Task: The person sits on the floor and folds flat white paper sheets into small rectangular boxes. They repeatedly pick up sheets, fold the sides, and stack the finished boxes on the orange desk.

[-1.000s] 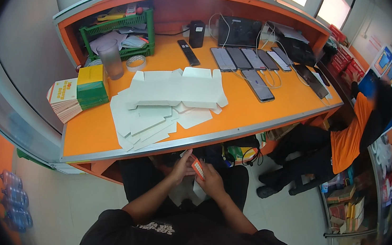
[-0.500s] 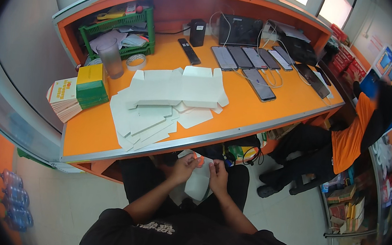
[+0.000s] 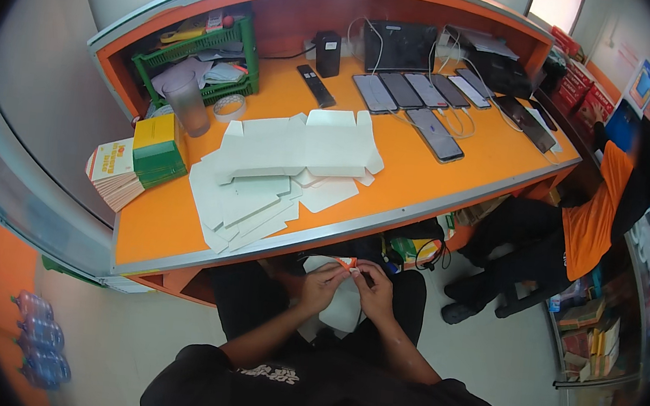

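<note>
Above my lap, my left hand [image 3: 321, 288] and my right hand [image 3: 374, 290] are close together with fingers pinched. Between their fingertips is a small orange-and-white item [image 3: 348, 262]; its exact kind is too small to tell. A folded white card piece [image 3: 341, 309] hangs below and between my hands, partly covered by them. On the desk ahead lie several flat white die-cut card sheets [image 3: 262, 196] in a loose stack, with a long, partly folded one [image 3: 299, 149] on top.
The orange desk [image 3: 390, 186] carries several phones [image 3: 435, 135] with white cables, a remote control [image 3: 315, 85], a tape roll [image 3: 230, 107], a frosted tumbler [image 3: 187, 101], booklets [image 3: 158, 150] and a green tray rack [image 3: 198, 51]. A person in orange and black [image 3: 594, 215] leans at the right.
The orange item has moved from my left hand's fingers to between both hands' fingertips. My right hand has come closer to the left. The view has shifted slightly.
</note>
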### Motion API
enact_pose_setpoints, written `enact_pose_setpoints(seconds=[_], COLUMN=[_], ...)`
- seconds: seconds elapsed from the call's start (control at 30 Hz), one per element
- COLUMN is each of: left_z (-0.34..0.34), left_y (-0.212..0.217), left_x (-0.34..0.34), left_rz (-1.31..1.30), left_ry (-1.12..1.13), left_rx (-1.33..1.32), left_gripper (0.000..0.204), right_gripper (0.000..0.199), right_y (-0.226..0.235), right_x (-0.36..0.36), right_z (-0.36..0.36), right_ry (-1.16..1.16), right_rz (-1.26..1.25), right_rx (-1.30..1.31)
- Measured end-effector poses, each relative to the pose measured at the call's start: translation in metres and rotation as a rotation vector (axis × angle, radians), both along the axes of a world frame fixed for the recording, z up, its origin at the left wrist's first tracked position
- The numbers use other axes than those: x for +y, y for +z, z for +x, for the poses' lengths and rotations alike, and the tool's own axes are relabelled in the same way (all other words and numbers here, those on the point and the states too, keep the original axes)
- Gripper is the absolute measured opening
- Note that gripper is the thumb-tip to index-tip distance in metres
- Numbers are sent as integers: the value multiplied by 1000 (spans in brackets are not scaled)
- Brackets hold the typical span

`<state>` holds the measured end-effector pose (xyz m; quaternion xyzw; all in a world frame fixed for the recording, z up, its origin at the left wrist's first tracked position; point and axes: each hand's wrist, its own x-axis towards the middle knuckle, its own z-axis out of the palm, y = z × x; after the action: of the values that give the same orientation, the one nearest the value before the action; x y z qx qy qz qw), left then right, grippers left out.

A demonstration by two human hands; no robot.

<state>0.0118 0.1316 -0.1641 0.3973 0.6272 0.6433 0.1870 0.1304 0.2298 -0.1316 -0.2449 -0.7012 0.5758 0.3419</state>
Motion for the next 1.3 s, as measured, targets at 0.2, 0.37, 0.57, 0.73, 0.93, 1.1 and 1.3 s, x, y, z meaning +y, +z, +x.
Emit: enact_pose_setpoints(seconds=[0.2, 0.37, 0.57, 0.73, 0.93, 1.1, 1.3], left_z=[-4, -7, -10, -14, -16, -26, -10], left_y=[4, 10, 17, 22, 24, 15, 6], left_x=[-1, 5, 3, 3, 2, 4, 11], left_rz=[-37, -33, -17, -67, -26, -49, 4], left_ry=[-64, -88, -82, -148, -210, -261, -189], left_rx=[-51, -39, -146, -160, -288, -460, -384], left_gripper=[21, 21, 20, 20, 24, 22, 24], right_gripper=[15, 19, 21, 19, 20, 19, 21], right_y=[23, 16, 23, 27, 27, 27, 28], right_x=[-2, 4, 8, 7, 4, 14, 3], right_z=[3, 5, 8, 9, 10, 10, 11], right_ry=[-5, -6, 41, 1, 76, 170, 54], right_rz=[15, 59, 62, 232, 57, -235, -143], right_rx=[-49, -20, -15, -6, 46, 126, 82])
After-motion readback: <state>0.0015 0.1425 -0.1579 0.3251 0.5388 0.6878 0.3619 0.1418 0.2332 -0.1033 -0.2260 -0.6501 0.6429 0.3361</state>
